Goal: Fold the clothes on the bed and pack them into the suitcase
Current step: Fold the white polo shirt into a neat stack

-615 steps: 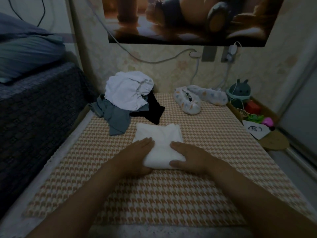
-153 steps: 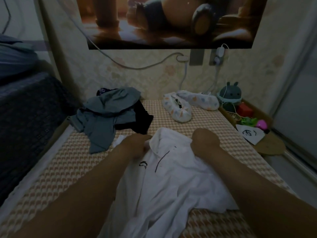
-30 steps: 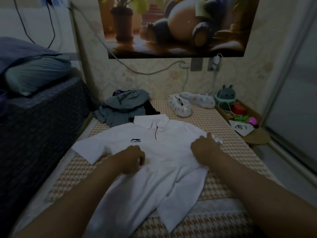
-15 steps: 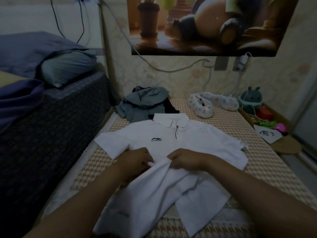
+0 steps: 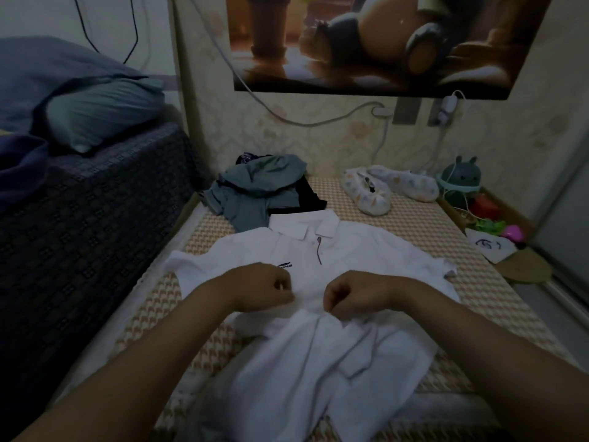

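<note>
Two hands (image 5: 264,287) (image 5: 353,295), one white polo shirt (image 5: 350,250), one heap of dark clothes (image 5: 258,189), two slippers (image 5: 369,194) (image 5: 408,185), one pillow (image 5: 105,110).

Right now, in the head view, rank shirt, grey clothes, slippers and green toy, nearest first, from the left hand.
1. shirt: pinched in the left hand
2. grey clothes: just ahead
3. slippers: ahead right
4. green toy: far right

matt white cloth polo shirt (image 5: 318,330) on a woven, rough-textured houndstooth mat (image 5: 478,301).
</note>
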Action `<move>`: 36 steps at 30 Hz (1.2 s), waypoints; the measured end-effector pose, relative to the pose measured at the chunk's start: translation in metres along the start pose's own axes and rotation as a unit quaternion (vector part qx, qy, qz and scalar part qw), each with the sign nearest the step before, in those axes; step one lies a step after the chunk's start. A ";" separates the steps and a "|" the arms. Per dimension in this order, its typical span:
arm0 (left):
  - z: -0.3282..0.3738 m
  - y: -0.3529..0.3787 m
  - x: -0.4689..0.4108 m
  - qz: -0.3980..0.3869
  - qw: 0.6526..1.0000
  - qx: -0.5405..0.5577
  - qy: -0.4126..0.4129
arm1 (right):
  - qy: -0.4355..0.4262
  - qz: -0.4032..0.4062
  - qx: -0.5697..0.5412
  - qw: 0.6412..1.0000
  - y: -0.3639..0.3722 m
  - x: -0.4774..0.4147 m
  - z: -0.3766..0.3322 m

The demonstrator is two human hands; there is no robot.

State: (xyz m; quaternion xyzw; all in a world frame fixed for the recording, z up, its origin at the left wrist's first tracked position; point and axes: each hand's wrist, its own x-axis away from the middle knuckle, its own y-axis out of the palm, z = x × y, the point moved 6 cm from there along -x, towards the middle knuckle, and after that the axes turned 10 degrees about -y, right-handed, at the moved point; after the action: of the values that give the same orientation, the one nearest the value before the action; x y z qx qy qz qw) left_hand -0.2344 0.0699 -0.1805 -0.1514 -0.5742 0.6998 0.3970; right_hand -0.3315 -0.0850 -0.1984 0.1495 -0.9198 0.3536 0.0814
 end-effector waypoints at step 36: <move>-0.008 -0.019 -0.083 0.137 0.978 0.155 0.021 | 0.022 0.296 0.104 0.949 -0.090 -0.049 0.072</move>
State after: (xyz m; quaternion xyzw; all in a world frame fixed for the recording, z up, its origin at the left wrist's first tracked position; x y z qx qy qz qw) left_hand -0.1685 0.0149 -0.1854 -0.1800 -0.4245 0.8248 0.3274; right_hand -0.2590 -0.1861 -0.2074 -0.1302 -0.8786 0.4590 -0.0225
